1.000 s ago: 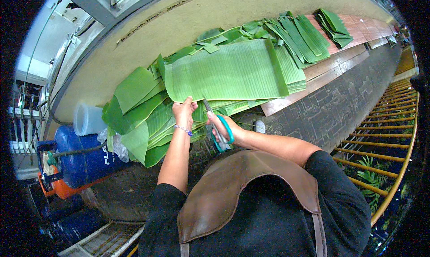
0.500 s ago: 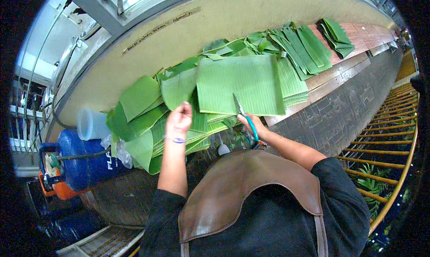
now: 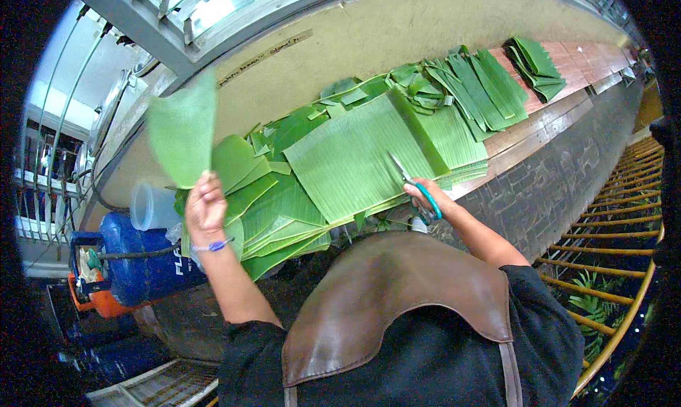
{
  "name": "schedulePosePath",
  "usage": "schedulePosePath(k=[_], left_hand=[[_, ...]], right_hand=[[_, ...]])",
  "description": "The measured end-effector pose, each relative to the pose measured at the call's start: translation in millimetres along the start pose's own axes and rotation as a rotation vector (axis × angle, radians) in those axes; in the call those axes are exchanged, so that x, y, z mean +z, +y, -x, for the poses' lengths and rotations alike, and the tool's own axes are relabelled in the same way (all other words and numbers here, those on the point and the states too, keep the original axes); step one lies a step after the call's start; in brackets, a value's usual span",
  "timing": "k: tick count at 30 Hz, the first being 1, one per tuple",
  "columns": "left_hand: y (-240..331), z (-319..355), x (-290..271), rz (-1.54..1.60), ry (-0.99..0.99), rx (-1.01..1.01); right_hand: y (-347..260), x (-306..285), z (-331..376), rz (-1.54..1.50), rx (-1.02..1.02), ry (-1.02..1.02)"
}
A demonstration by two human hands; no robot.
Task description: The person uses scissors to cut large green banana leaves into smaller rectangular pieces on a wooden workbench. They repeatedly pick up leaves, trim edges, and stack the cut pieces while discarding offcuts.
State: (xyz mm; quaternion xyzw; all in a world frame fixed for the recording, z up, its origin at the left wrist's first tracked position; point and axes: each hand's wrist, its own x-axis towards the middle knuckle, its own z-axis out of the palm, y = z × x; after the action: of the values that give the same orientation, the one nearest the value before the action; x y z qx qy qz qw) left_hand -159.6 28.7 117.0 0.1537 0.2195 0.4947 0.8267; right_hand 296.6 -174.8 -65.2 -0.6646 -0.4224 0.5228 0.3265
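Observation:
A cut piece of banana leaf [image 3: 183,134] hangs upward from my left hand [image 3: 207,208], pinched at its lower corner between closed fingers. My right hand [image 3: 425,193] is wrapped round teal-handled scissors [image 3: 399,167], whose blades point up and left over a large rectangular banana leaf sheet [image 3: 355,155]. That sheet rests on a stack of cut leaf sheets [image 3: 454,141]. Below my left hand and to its right spreads a pile of larger leaves [image 3: 284,205], with overlapping rounded ends.
Folded leaf bundles [image 3: 533,68] lie on the reddish ledge [image 3: 578,63] at the far right. A cream wall [image 3: 305,63] runs behind. At the left stand a translucent plastic tub [image 3: 152,207] and a blue drum [image 3: 138,258]. A yellow railing [image 3: 603,265] borders the paved floor [image 3: 539,159].
My left hand has moved left and lifted the leaf piece off the pile. The large sheet has turned and shifted left. My right hand with the scissors has moved slightly right.

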Motion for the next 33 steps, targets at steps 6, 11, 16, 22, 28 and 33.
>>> schedulePosePath(k=[6,11,16,22,28,33], left_hand=[[-117.7,-63.7,-70.1,-0.098,0.334,-0.141],[-196.2,-41.0,-65.3,-1.336,0.506,-0.153],[-213.5,-33.2,-47.4,-1.110,0.494,-0.185],[-243.5,7.4,-38.0,-0.696,0.318,-0.544],[-276.1,-24.5,-19.0,-0.513,0.376,-0.589],[-265.7,-32.8,-8.6,-0.603,0.246,-0.243]], right_hand=[[6.2,-65.3,-15.6,-0.019,-0.017,0.153],[2.8,-90.7,-47.6,-0.112,-0.048,0.282],[-16.5,-88.5,-73.1,-0.104,-0.095,0.282],[-33.4,-86.2,-109.8,-0.224,-0.128,0.261],[-44.7,-84.7,-126.7,-0.305,-0.117,0.211],[-53.5,-95.6,-89.3,-0.481,-0.277,0.252]])
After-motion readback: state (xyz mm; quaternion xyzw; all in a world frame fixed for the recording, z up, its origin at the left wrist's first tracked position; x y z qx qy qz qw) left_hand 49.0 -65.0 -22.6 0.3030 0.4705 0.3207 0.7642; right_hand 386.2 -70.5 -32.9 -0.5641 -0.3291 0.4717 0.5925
